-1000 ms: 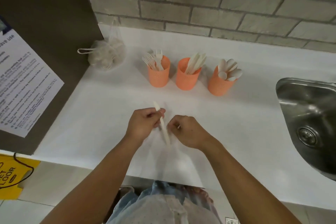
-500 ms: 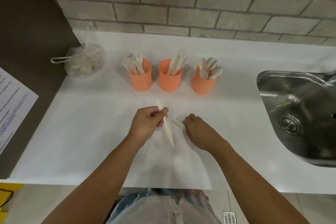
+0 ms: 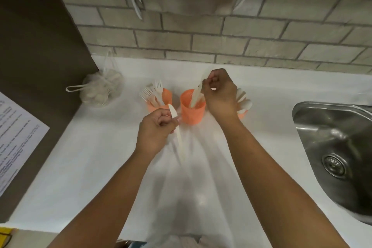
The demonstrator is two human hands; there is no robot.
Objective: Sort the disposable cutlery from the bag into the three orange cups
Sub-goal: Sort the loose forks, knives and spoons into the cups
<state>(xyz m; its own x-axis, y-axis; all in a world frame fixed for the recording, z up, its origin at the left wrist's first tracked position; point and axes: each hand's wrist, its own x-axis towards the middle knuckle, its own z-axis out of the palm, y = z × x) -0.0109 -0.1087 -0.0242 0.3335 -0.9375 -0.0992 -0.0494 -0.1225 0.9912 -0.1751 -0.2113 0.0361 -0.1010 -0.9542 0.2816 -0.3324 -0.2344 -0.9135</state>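
While right hand (image 3: 219, 95) pinches knife (image 3: 195, 96) in middle cup (image 3: 191, 113), left hand (image 3: 156, 130) pinches second knife (image 3: 173, 111); likely light, stiff, so hold handle.

A smooth white worktop (image 3: 84, 167) runs along under a wall of pale grey brick (image 3: 261, 32), where a few white cables (image 3: 132, 0) hang loose. Set into the worktop on the right is a stainless steel sink (image 3: 342, 147) with a round drain (image 3: 333, 165). In the back left corner sits a white net pouch (image 3: 102, 88) full of pale rounded lumps. A dark brown side panel (image 3: 36, 46) stands just beside it, with a white printed sheet (image 3: 16, 135) stuck on it.
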